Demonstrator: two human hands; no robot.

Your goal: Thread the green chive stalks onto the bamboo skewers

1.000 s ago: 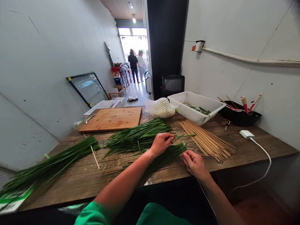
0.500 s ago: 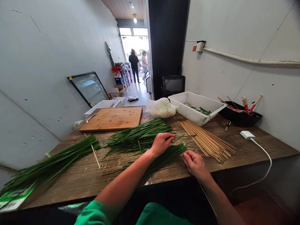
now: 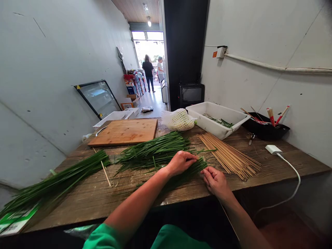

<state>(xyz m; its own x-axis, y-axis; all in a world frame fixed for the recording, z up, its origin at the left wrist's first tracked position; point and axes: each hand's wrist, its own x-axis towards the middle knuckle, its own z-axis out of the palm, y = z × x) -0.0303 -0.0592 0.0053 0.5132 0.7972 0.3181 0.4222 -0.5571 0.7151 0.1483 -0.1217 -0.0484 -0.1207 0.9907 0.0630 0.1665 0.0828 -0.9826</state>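
Observation:
My left hand (image 3: 181, 162) is curled over a small bunch of green chives (image 3: 187, 170) lying on the wooden table (image 3: 103, 197), fingers closed on the leaves. My right hand (image 3: 215, 179) is pinched at the right end of the same bunch. A bigger heap of chives (image 3: 153, 150) lies just beyond my left hand, and a long pile of chives (image 3: 57, 181) stretches to the left. A fan of bamboo skewers (image 3: 229, 156) rests to the right of my hands.
A wooden cutting board (image 3: 124, 131) sits at the back left, a white mesh bag (image 3: 178, 119) and a white tub (image 3: 217, 118) behind the skewers, a black tray of chopsticks (image 3: 266, 126) at the right. A white charger and cable (image 3: 273, 149) lie nearby. Two people stand in the far doorway.
My left hand has come down from the far heap onto the small bunch of chives, closer to my right hand. The right hand has hardly moved.

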